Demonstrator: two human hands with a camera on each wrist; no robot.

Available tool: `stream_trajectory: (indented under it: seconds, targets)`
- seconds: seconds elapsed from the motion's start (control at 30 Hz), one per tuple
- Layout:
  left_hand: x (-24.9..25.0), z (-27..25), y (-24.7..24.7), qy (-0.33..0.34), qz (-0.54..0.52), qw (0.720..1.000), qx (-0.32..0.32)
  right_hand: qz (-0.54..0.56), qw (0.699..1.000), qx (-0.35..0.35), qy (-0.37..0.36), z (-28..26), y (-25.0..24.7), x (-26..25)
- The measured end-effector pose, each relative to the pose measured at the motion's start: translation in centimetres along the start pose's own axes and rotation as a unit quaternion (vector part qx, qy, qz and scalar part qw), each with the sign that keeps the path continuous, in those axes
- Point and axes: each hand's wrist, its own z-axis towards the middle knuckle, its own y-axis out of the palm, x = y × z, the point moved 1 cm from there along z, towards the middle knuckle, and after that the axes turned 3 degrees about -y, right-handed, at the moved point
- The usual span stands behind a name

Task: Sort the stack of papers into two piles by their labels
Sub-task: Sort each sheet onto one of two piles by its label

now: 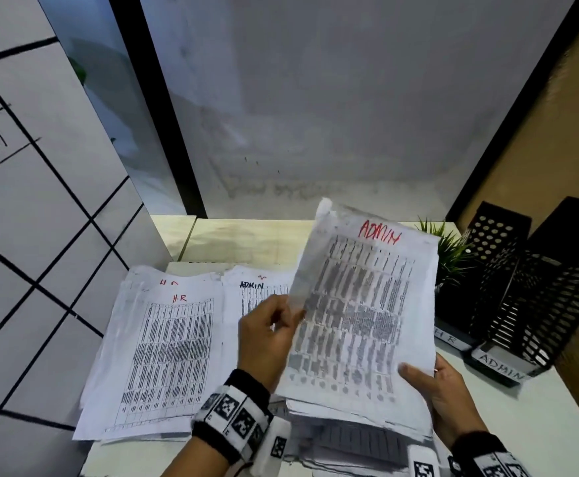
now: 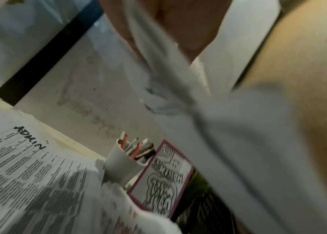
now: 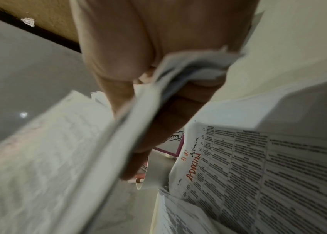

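Observation:
A sheet headed ADMIN in red [image 1: 367, 304] is raised and tilted over the desk. My left hand [image 1: 270, 335] pinches its left edge, which the left wrist view shows blurred between the fingers [image 2: 180, 31]. My right hand [image 1: 446, 394] grips the lower right corner of the raised papers, thumb on top; the right wrist view shows several sheets [image 3: 62, 158] in that grip. A pile labelled H.R [image 1: 164, 356] lies at the left. An ADMIN pile [image 1: 253, 290] lies in the middle, partly hidden by my left hand. More papers [image 1: 353, 435] lie under the raised ones.
Two black perforated file holders [image 1: 528, 287] with HR and ADMIN tags stand at the right beside a small green plant [image 1: 449, 249]. A white pen cup [image 2: 122, 164] and a framed drawing [image 2: 164, 182] stand behind the papers. Walls close in behind and on the left.

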Motion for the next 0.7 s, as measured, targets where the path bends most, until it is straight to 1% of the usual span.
stream_trajectory:
  seconds: [0.07, 0.1, 0.17, 0.23, 0.3, 0.37, 0.47, 0.53, 0.57, 0.63, 0.7]
  targets:
    - [0.2, 1.3, -1.7, -0.023, -0.052, 0.997, 0.05, 0.015, 1.0, 0.011, -0.001, 0.0, -0.4, 0.0]
    - [0.1, 2.0, -2.9, -0.036, -0.058, 0.995, 0.075, 0.021, 1.0, 0.019, -0.003, 0.0, -0.8, -0.1]
    - [-0.6, 3.2, -5.1, -0.064, -0.021, 0.991, 0.117, 0.026, 0.999, 0.04, -0.008, 0.1, -1.8, -0.2]
    - [-2.0, 4.0, -7.1, -0.107, 0.02, 0.985, 0.132, 0.031, 0.997, 0.063, -0.01, 0.1, -2.8, -0.1]
    - [-4.1, 4.4, -8.2, -0.156, 0.059, 0.978, 0.122, 0.036, 0.996, 0.083, -0.016, 0.2, -3.6, -0.1]
    - [-6.7, 4.5, -8.3, -0.199, 0.086, 0.972, 0.089, 0.042, 0.994, 0.099, -0.017, 0.1, -4.0, -0.3]
    - [-10.4, 3.9, -7.1, -0.254, 0.112, 0.961, -0.001, 0.043, 0.994, 0.101, -0.023, -0.1, -3.8, -0.7]
    - [-12.2, 3.2, -6.1, -0.284, 0.139, 0.947, -0.061, 0.033, 0.995, 0.092, -0.021, -0.2, -3.5, -0.7]
    - [-13.0, 3.0, -5.7, -0.303, 0.167, 0.934, -0.086, 0.027, 0.996, 0.088, -0.018, -0.2, -3.4, -0.6]
    - [-14.7, 2.8, -5.3, -0.314, 0.243, 0.908, -0.13, 0.019, 0.997, 0.074, -0.015, -0.3, -3.3, -0.5]
    - [-15.3, 2.8, -5.1, -0.303, 0.33, 0.878, -0.168, 0.011, 0.998, 0.066, -0.019, -0.4, -3.2, -0.6]
